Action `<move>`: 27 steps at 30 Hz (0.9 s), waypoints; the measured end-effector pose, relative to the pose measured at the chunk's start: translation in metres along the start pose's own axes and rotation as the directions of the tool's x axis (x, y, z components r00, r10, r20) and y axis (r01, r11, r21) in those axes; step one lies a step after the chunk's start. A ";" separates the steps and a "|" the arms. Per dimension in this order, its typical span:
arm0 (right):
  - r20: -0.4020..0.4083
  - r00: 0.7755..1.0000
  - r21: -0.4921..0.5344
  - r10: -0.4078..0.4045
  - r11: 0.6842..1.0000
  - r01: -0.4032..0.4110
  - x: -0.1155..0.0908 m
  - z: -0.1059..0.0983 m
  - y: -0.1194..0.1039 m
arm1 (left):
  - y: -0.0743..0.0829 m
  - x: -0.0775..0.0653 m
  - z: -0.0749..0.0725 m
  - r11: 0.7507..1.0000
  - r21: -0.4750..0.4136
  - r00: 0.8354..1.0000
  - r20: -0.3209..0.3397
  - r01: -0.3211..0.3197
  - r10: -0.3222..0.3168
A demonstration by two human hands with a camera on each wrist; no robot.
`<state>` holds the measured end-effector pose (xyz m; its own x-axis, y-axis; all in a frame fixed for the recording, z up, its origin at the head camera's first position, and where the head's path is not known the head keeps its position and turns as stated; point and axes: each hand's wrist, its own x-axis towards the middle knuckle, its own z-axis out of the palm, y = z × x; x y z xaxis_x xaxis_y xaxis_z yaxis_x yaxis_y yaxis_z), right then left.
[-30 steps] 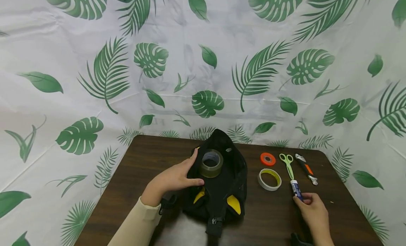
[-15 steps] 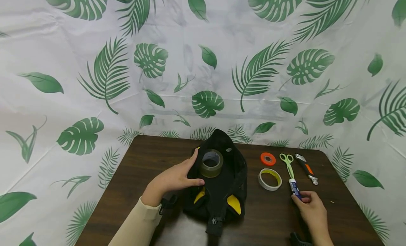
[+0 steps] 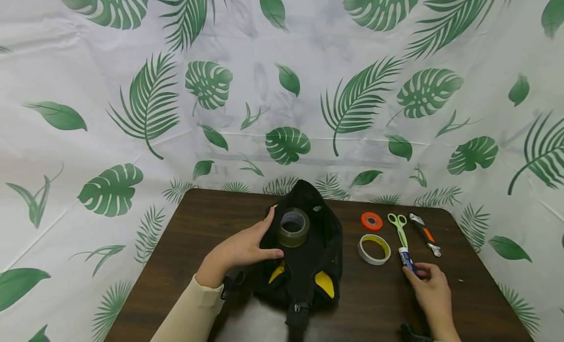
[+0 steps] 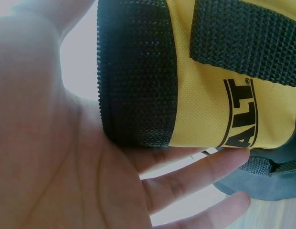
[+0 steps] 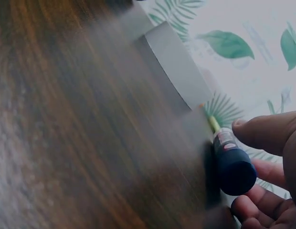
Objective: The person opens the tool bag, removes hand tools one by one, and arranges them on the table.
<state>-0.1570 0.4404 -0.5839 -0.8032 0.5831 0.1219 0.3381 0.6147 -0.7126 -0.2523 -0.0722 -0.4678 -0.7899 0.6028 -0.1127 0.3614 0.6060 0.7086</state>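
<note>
A black and yellow tool bag (image 3: 323,244) lies on the table with a roll of brown tape (image 3: 293,228) on its black part. My left hand (image 3: 240,246) spans the bag's left side, thumb and fingers apart; the left wrist view shows straight fingers (image 4: 200,174) along the yellow face. With thumb and fingers, my right hand (image 3: 432,288) pinches a glue stick (image 3: 407,258) with a blue body and white end. That white end lies close to the tip of light green scissors (image 3: 398,227); whether they touch I cannot tell.
Left of the scissors are an orange tape roll (image 3: 372,221) and a white tape roll (image 3: 374,249). Right of them lies a grey and orange utility knife (image 3: 425,234). A leaf-print cloth (image 3: 246,87) hangs behind the brown wooden table (image 3: 211,205).
My right hand has shifted slightly left and away from me, bringing the glue stick along. The left hand and the bag stay in place.
</note>
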 end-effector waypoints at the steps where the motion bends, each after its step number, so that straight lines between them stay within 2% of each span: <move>1: -0.006 1.000 0.008 0.008 1.000 -0.008 0.000 0.000 -0.001 | 0.000 0.000 0.000 1.000 -0.001 1.000 -0.001 -0.001 0.001; 4: -0.045 0.998 0.044 0.036 0.998 -0.034 -0.001 0.001 -0.005 | -0.002 0.000 0.000 1.000 -0.007 1.000 0.000 -0.008 0.008; 6: -0.105 0.994 0.089 0.036 0.996 -0.027 -0.004 0.003 -0.008 | -0.003 0.000 0.000 1.000 -0.009 1.000 0.002 -0.010 0.010; 11: -0.260 0.966 0.227 -0.007 0.972 0.068 -0.013 0.008 -0.022 | -0.004 0.000 0.000 1.000 -0.018 1.000 0.000 -0.006 0.006; 13: -0.266 0.964 0.286 -0.008 0.954 0.086 -0.018 0.009 -0.030 | -0.004 0.001 0.000 1.000 -0.018 1.000 -0.005 -0.001 0.001; 16: -0.233 0.973 0.363 0.006 0.928 0.081 -0.025 0.010 -0.043 | -0.004 0.001 0.001 1.000 -0.014 1.000 -0.006 0.000 0.000; 18: -0.192 0.981 0.447 0.021 0.892 0.068 -0.028 0.012 -0.051 | -0.004 0.001 0.000 1.000 -0.016 1.000 -0.006 -0.007 0.007; 19: -0.166 0.986 0.513 0.032 0.856 0.058 -0.030 0.013 -0.055 | -0.004 0.001 0.001 1.000 -0.017 1.000 -0.004 -0.011 0.011; 20: -0.132 0.990 0.596 0.042 0.802 0.045 -0.031 0.014 -0.059 | -0.005 0.001 0.001 1.000 -0.020 1.000 -0.001 -0.015 0.015; 21: -0.087 0.995 0.681 0.048 0.732 0.024 -0.032 0.016 -0.063 | -0.005 0.001 0.001 1.000 -0.023 1.000 0.001 -0.018 0.018; 22: -0.033 0.999 0.764 0.042 0.645 -0.002 -0.033 0.017 -0.066 | -0.005 0.001 0.001 1.000 -0.023 1.000 0.003 -0.019 0.019; 24: 0.083 0.997 0.891 0.002 0.447 -0.075 -0.035 0.019 -0.074 | -0.006 0.000 0.000 1.000 -0.020 1.000 0.006 -0.019 0.019; 25: 0.137 0.990 0.922 -0.035 0.369 -0.115 -0.035 0.019 -0.077 | -0.006 0.000 0.000 1.000 -0.018 1.000 0.006 -0.018 0.018; 26: 0.184 0.980 0.937 -0.078 0.314 -0.151 -0.036 0.020 -0.080 | -0.006 0.000 0.000 1.000 -0.017 1.000 0.005 -0.018 0.018; 27: 0.218 0.968 0.943 -0.124 0.284 -0.176 -0.036 0.021 -0.084 | -0.006 0.000 0.000 1.000 -0.015 1.000 0.002 -0.019 0.019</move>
<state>-0.1661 0.3567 -0.5428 -0.9264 0.3724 0.0561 -0.2252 -0.4285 -0.8751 -0.2546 -0.0757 -0.4719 -0.7819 0.6152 -0.1010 0.3687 0.5870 0.7208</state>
